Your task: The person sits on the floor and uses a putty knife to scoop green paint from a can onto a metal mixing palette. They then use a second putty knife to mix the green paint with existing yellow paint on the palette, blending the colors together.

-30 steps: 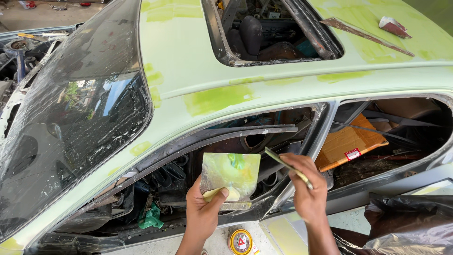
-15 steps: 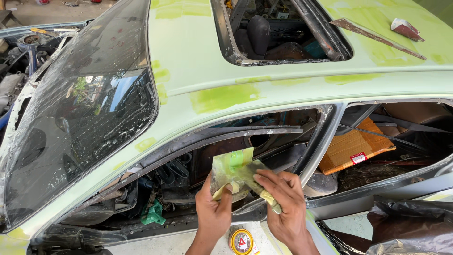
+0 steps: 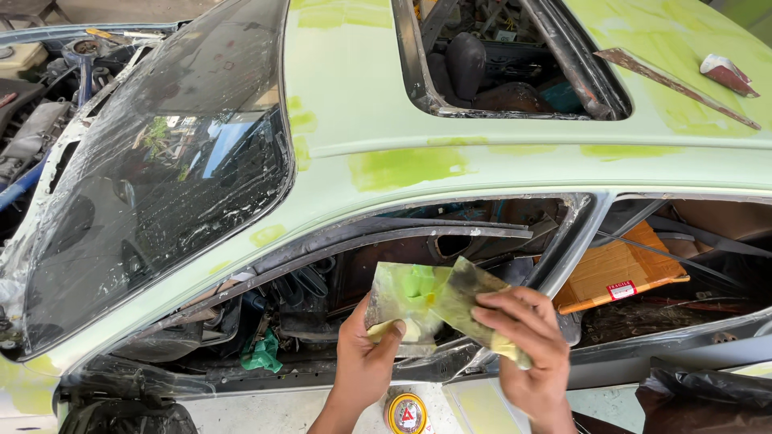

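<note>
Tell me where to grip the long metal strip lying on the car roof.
Grip the long metal strip near its wide upper-left end, by the sunroof opening, coming from above. It lies flat and tapers to a thin point toward the right, so pinch across its edges at the wide end.

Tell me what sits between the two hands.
In the head view, a filler-smeared board in the left hand and a spreader in the right hand meet there over green putty.

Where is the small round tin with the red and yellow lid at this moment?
In the head view, the small round tin sits at the bottom edge, just below and between the left hand and the right hand.
</note>
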